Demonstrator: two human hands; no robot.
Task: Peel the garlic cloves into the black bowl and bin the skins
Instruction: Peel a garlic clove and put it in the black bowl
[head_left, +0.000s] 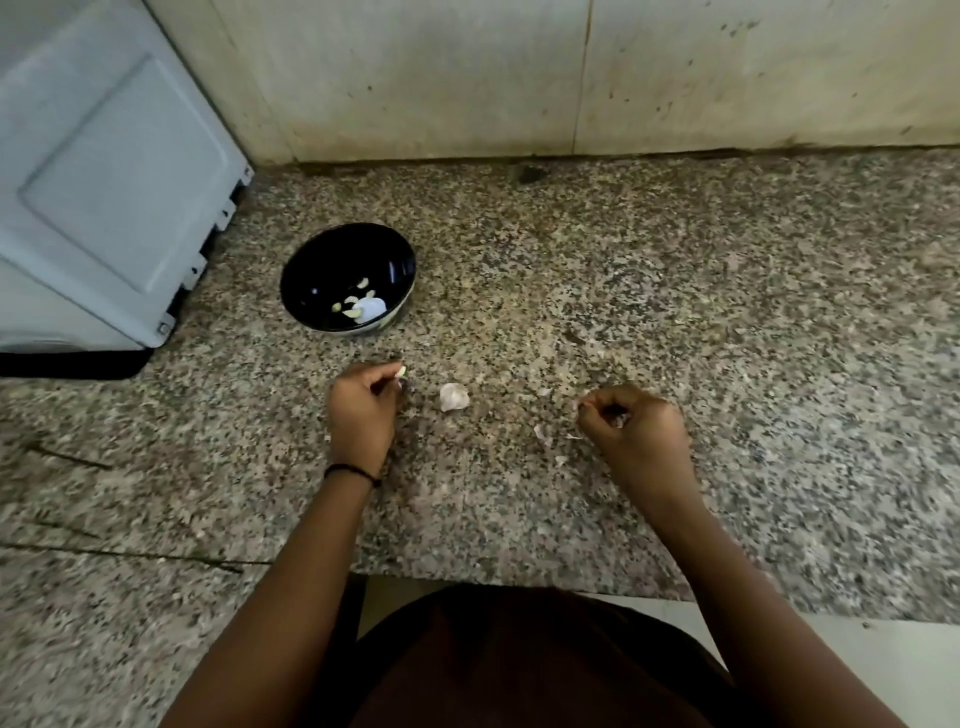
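Note:
The black bowl (348, 278) stands on the speckled granite counter (675, 291) and holds several peeled garlic cloves (358, 306). Just in front of the bowl, my left hand (361, 410) pinches a pale peeled clove (401, 371) at its fingertips. A piece of unpeeled garlic (454, 397) lies on the counter between my hands. My right hand (636, 431) is curled over the counter to the right and holds bits of garlic skin (619, 420) in its fingers. Loose skin flakes (540, 431) lie beside it.
A grey-white appliance (104, 171) stands at the back left, close to the bowl. A stained tiled wall (571, 78) runs behind the counter. The counter's front edge (519, 584) is near my body. No bin is in view.

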